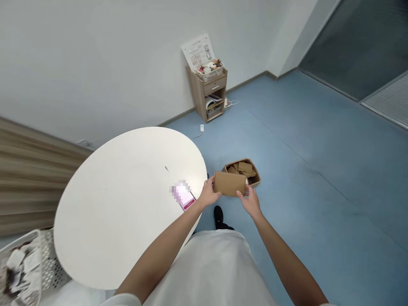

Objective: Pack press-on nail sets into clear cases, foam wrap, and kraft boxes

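I hold a small closed brown cardboard box [228, 183] in the air between both hands, just off the right edge of the round white table [121, 204]. My left hand [209, 194] grips its left end. My right hand [249, 199] grips its right lower corner. Behind the held box, on the blue floor, stands an open cardboard carton [255, 178] with several more small brown boxes [245, 167] in it.
A phone [184, 197] lies near the table's right edge. A white mesh basket [22, 267] with papers sits at the lower left. A small wooden cabinet [208, 91] with a basket on top stands against the far wall. My foot [218, 213] shows below the box.
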`<state>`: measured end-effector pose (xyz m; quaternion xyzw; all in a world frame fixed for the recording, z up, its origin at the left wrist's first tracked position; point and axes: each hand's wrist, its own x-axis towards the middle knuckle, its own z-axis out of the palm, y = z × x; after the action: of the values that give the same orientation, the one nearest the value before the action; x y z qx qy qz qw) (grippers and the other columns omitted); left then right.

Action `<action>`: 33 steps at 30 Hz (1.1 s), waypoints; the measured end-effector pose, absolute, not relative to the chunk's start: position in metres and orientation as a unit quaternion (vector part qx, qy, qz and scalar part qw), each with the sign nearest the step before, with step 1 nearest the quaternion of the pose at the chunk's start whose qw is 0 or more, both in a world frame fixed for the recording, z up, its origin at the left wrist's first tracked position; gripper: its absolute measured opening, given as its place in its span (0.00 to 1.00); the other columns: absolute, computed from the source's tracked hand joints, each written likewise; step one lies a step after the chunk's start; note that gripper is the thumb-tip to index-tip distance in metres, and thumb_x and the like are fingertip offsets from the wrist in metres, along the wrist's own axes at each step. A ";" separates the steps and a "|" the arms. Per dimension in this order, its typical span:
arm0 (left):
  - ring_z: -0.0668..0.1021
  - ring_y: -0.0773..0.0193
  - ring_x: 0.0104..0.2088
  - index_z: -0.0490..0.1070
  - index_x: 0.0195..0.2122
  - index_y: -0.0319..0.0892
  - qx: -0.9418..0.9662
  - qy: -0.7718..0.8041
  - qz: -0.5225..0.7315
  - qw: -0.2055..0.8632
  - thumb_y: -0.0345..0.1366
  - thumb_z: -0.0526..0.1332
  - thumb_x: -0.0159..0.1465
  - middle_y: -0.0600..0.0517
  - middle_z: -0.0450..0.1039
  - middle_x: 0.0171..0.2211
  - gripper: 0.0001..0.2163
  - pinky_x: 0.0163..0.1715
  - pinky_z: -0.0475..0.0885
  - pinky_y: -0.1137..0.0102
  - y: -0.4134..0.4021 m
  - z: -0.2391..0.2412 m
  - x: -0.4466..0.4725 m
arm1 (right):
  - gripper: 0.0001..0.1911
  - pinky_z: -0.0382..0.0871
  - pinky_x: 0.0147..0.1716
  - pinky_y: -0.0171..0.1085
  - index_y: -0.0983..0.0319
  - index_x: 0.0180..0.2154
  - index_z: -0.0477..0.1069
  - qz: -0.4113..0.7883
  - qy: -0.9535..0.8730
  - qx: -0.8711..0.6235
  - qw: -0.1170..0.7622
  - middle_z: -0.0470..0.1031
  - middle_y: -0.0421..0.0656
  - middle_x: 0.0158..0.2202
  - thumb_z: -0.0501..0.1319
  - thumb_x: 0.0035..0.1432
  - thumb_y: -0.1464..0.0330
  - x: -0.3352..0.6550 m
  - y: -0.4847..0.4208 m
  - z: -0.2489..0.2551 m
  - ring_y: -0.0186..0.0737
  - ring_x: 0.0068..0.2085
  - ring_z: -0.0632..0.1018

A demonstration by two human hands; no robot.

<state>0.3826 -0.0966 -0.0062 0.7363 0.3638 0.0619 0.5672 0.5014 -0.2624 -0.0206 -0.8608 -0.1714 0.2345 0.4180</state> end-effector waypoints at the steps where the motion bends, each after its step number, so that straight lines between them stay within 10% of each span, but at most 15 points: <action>1: 0.67 0.55 0.47 0.54 0.56 0.40 0.739 0.348 0.051 0.574 0.30 0.64 0.45 0.42 0.60 0.49 0.36 0.47 0.64 0.60 -0.097 -0.008 0.400 | 0.31 0.68 0.41 0.43 0.63 0.51 0.59 0.229 -0.158 -0.866 0.416 0.66 0.50 0.46 0.58 0.46 0.56 0.512 -0.268 -0.021 0.43 0.40 0.73; 14: 0.55 0.50 0.59 0.44 0.61 0.40 0.674 0.290 -0.016 0.680 0.28 0.63 0.47 0.39 0.50 0.59 0.41 0.54 0.56 0.60 -0.100 -0.008 0.457 | 0.37 0.67 0.45 0.43 0.61 0.58 0.49 0.228 -0.082 -0.820 0.518 0.56 0.52 0.58 0.57 0.49 0.59 0.536 -0.285 -0.015 0.46 0.48 0.72; 33: 0.74 0.66 0.35 0.60 0.51 0.41 0.583 0.486 0.133 0.637 0.36 0.56 0.57 0.45 0.68 0.45 0.20 0.36 0.69 0.69 -0.092 0.010 0.101 | 0.19 0.71 0.35 0.42 0.64 0.38 0.67 0.349 -0.279 -0.713 0.541 0.73 0.48 0.35 0.57 0.49 0.57 0.317 -0.185 0.013 0.38 0.30 0.75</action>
<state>0.1006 -0.0925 0.0102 0.5833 0.4863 0.1333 0.6368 0.3170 -0.1845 0.0131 -0.7131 -0.2787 0.3485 0.5407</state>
